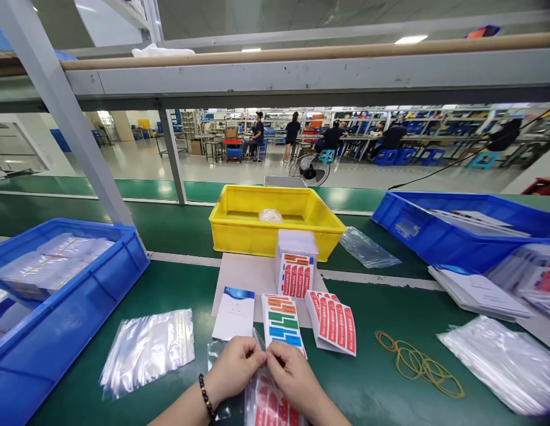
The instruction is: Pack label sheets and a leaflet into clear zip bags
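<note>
Green-topped bench (346, 390) on a factory floor, co-workers seated and standing well behind; left hand (236, 364) and right hand (295, 370) nearly meet, thumbs and index fingers pinched closed on the top edge of a clear plastic bag (275, 408) with red labels inside, at bottom centre. Just beyond the fingers: multicolour sticker sheet (283, 322), with blue-topped white card (234, 316) on its left, red label sheets (331, 322) on its right, yellow bin (243, 236) behind.

clear bag (275, 405): bottom cut off, top partly behind fingers (256, 358) | left bin (99, 299): cut off
</note>
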Available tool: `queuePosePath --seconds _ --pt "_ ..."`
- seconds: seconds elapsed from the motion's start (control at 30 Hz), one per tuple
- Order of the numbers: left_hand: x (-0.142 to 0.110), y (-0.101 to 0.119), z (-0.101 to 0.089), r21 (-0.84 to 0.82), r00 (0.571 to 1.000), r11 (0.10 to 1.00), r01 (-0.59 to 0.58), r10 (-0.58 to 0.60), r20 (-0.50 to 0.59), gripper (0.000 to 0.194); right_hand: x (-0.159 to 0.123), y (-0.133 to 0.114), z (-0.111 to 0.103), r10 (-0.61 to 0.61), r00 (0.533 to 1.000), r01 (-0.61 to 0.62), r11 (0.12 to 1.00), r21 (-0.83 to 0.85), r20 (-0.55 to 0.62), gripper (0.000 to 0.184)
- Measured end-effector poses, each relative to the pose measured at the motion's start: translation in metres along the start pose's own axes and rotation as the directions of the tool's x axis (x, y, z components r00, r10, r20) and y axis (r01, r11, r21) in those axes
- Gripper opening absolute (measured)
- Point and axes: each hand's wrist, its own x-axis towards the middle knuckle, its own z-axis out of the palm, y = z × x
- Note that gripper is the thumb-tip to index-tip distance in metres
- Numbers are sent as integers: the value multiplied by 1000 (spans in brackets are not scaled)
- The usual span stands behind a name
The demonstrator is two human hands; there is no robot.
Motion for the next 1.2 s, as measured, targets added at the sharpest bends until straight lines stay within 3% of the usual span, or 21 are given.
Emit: queuePosePath --seconds 0.13,0.2,0.27,0.37,0.47,0.57,0.63,0.7,0.8,0.9,0.97,1.03,1.13,1.2 --pt "-2 0 1 91 998 996 -10 15 -54 23 2 2 -2 -129 966 54 947 -316 -224 31" --pt "0 0 1 94 998 996 2 4 -61 23 1 1 -5 -202 929 81 928 -365 -308 29" --pt "4 -1 -2 78 997 997 12 -6 -76 25 -2 -3 -7 -294 904 172 915 -365 -311 20" --pt "7 -1 -7 58 994 998 21 -15 -108 26 -7 -8 -5 -398 896 313 881 -355 -198 27" --pt "3 5 -15 63 990 998 13 -4 -139 27 -8 -10 -4 -389 912 338 893 -297 -131 21" --pt "-8 15 -23 234 950 942 -241 278 -142 21 -5 -10 -13 -314 945 304 946 -113 -87 25" --pt "-15 21 -27 374 898 830 -414 440 18 15 -4 -10 -24 -258 966 258 966 6 -5 24" --pt "-19 24 -29 452 896 775 -441 411 169 10 -7 -12 -38 -202 974 197 979 61 102 22" --pt "-20 24 -33 561 941 757 -336 288 176 8 -14 -14 -60 -119 958 111 993 47 262 21" --pt "-20 21 -35 588 947 743 -321 244 208 12 -12 -19 -72 -134 928 150 988 -21 348 25" --pt "-22 19 -34 541 930 760 -360 245 274 15 0 -22 -67 -171 942 208 973 -100 290 30" --pt "-24 17 -31 479 909 788 -387 241 339 17 17 -25 -51 -220 963 251 945 -209 158 29" --pt "-26 14 -26 393 879 832 -390 210 428 15 41 -22 -13 -359 931 361 865 -348 73 15" --pt "-27 12 -24 330 860 864 -381 200 469 15 51 -17 13 -399 914 388 801 -456 77 36"
